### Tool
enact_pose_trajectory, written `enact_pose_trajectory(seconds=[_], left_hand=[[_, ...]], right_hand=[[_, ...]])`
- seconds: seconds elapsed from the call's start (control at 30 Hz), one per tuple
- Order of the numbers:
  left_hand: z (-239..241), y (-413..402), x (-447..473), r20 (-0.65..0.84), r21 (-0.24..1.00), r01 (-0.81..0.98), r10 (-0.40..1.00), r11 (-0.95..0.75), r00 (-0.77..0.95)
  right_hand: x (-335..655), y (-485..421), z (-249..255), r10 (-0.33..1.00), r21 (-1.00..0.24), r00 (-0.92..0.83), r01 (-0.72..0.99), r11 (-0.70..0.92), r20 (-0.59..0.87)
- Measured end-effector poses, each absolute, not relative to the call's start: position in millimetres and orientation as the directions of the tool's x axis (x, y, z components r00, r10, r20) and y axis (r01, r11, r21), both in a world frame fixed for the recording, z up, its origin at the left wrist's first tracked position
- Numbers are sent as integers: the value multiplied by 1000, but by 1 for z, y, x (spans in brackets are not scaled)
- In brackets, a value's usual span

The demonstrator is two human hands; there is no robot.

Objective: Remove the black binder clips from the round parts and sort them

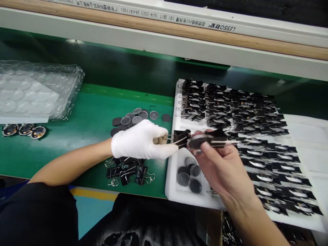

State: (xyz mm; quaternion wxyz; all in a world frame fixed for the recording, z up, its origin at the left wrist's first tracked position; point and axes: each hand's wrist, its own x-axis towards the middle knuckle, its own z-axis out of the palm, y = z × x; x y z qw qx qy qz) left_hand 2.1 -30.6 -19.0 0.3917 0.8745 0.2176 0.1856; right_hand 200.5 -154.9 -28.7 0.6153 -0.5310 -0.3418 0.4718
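Note:
My left hand (143,140), in a white glove, pinches the wire handles of a black binder clip (180,137). That clip's mouth meets the near edge of a round dark disc with a pale rim (196,141). My bare right hand (225,167) grips the disc between thumb and fingers. A second black binder clip (217,136) sits at the disc's right side, its wire handles pointing right; motion blurs it. Loose binder clips (125,172) lie on the green table below my left wrist. Several loose discs (193,186) rest in the white foam tray (171,186).
Rows of black binder clips with discs (263,164) fill the right of the tray. Behind my left hand lies a pile of grey discs (137,119). Clear plastic trays (38,92) are stacked at left, with small tortoiseshell-patterned round pieces (26,129) in front. A pale ledge (143,41) runs along the back.

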Motion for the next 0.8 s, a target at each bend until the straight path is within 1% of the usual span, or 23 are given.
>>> enact_pose_trajectory(seconds=[0.07, 0.17, 0.27, 0.37, 0.47, 0.63, 0.7, 0.73, 0.8], left_hand=[[-15, -29, 2, 112, 781, 257, 532, -569, 839], [-13, -31, 2, 47, 819, 262, 516, -510, 855], [-16, -36, 3, 15, 861, 255, 524, -440, 852], [-22, -40, 4, 43, 881, 218, 531, -420, 847], [-26, -43, 5, 72, 873, 200, 523, -445, 849], [-23, -41, 4, 58, 804, 269, 520, -531, 852], [-18, -40, 3, 25, 801, 279, 495, -530, 868], [-15, -39, 2, -9, 830, 274, 479, -486, 878], [-9, -39, 3, -126, 918, 267, 420, -294, 899]], right_hand=[[202, -151, -30, 908, -947, 403, -321, 25, -113], [202, -146, -33, 894, -914, 413, -405, 7, -176], [201, -144, -36, 904, -923, 397, -385, 9, -157], [200, -144, -38, 913, -938, 387, -347, 16, -127], [199, -145, -38, 916, -950, 381, -312, 2, -124], [200, -146, -42, 925, -955, 355, -295, -29, -138], [201, -148, -43, 930, -956, 357, -291, 24, -85], [202, -149, -43, 934, -959, 357, -272, 75, -29], [205, -154, -40, 938, -963, 314, -174, 205, 143]])
